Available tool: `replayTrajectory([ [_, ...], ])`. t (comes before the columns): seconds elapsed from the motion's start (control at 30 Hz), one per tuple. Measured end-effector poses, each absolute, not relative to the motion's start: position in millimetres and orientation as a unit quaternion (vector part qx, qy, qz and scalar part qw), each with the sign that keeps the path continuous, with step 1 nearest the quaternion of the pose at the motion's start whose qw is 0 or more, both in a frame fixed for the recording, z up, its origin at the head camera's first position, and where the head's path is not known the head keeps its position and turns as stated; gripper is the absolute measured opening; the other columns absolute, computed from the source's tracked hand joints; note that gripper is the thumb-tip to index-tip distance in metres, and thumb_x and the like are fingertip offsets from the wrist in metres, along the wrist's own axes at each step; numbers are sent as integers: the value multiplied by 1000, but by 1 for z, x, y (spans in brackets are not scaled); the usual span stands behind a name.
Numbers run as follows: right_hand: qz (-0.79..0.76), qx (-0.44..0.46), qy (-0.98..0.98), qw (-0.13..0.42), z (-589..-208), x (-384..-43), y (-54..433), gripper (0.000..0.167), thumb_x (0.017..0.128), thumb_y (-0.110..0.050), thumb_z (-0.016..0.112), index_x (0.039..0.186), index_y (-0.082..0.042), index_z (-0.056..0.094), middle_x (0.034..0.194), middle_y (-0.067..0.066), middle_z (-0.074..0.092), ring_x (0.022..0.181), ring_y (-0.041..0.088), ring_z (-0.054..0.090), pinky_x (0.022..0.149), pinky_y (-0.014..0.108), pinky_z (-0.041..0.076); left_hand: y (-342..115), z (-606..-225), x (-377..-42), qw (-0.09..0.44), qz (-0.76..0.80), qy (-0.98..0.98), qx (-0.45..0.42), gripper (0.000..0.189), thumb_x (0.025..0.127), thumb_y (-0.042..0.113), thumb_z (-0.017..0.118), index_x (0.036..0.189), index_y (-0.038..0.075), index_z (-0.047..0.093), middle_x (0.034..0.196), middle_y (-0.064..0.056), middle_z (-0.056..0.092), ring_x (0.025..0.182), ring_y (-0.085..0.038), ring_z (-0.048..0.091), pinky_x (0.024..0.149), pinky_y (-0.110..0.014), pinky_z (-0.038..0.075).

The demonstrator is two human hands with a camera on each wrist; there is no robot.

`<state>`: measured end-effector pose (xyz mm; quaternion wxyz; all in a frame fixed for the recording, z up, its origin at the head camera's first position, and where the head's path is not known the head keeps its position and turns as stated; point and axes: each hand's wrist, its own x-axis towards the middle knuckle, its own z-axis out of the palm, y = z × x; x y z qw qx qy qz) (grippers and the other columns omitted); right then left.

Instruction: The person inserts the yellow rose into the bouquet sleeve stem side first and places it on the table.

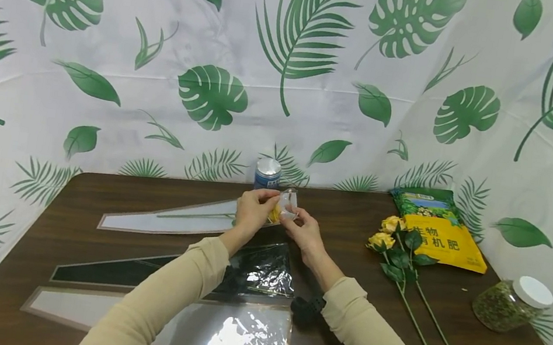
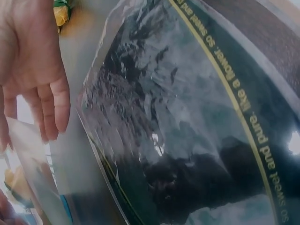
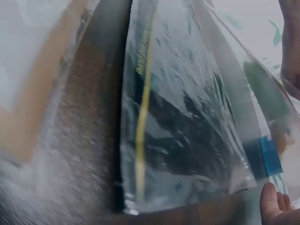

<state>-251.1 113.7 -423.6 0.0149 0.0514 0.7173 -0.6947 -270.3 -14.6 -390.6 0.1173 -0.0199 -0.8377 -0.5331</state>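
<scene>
A white flower sleeve lies across the back of the table, its wide end raised between both hands. Inside it is a yellow rose, whose green stem runs toward the narrow end. My left hand pinches the sleeve's upper edge on the left. On the other side of the opening, my right hand holds the rim between thumb and fingers. The bloom also shows through the film in the left wrist view, as a yellow rose near the lower left corner. Part of the flower is hidden behind the fingers.
Nearer me lie a black sleeve and another white sleeve. A blue can stands behind the hands. To the right are two yellow roses, a yellow fertilizer bag and a white-lidded jar.
</scene>
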Motion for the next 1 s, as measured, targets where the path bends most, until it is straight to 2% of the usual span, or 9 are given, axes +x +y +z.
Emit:
replayTrajectory([
  [0.13, -713, 74, 697, -26, -428, -250, 113, 42, 89, -6, 62, 126, 6, 47, 110, 16, 55, 92, 16, 57, 83, 36, 52, -16, -394, -273, 130, -537, -833, -20, 16, 87, 20, 67, 97, 11, 75, 91, -4, 74, 82, -15, 66, 68, -23, 49],
  [0.23, -733, 107, 670, -49, -431, -250, 113, 41, 88, -7, 64, 120, 7, 42, 98, 12, 52, 81, 14, 59, 76, 32, 54, -17, -396, -274, 134, -545, -827, -13, 15, 87, 19, 68, 97, 10, 75, 91, -5, 74, 80, -15, 65, 64, -21, 48],
  [0.43, -758, 149, 634, -27, -430, -251, 114, 25, 90, -15, 63, 101, 1, 47, 83, 7, 56, 73, 12, 64, 72, 29, 55, -18, -397, -274, 138, -552, -822, -10, 16, 87, 19, 68, 98, 9, 75, 91, -6, 73, 80, -16, 65, 63, -19, 46],
  [0.57, -769, 143, 623, -25, -428, -250, 110, 12, 92, -7, 58, 94, 3, 53, 76, 3, 60, 70, 10, 64, 69, 28, 55, -18, -397, -274, 137, -547, -825, -24, 17, 87, 18, 67, 99, 8, 74, 91, -7, 73, 80, -17, 65, 65, -22, 47],
  [0.67, -776, 137, 614, -32, -427, -250, 106, 4, 92, -1, 55, 91, 3, 52, 74, 2, 59, 68, 9, 64, 68, 27, 55, -24, -399, -274, 139, -528, -837, -37, 18, 87, 16, 68, 101, 7, 74, 91, -7, 73, 81, -19, 66, 69, -27, 49],
  [0.83, -784, 131, 605, -38, -428, -252, 103, 4, 92, 2, 52, 89, 2, 49, 78, 4, 57, 66, 7, 63, 67, 25, 55, -48, -404, -269, 134, -464, -873, -76, 28, 84, 13, 70, 110, 1, 69, 101, -15, 69, 93, -29, 63, 83, -40, 49],
  [1.0, -790, 127, 598, -45, -428, -254, 102, 5, 93, 2, 51, 90, 2, 47, 83, 7, 55, 69, 8, 61, 71, 28, 55, -72, -408, -262, 75, -380, -915, -110, 48, 85, 21, 70, 124, -5, 57, 124, -23, 58, 115, -37, 53, 98, -47, 41],
])
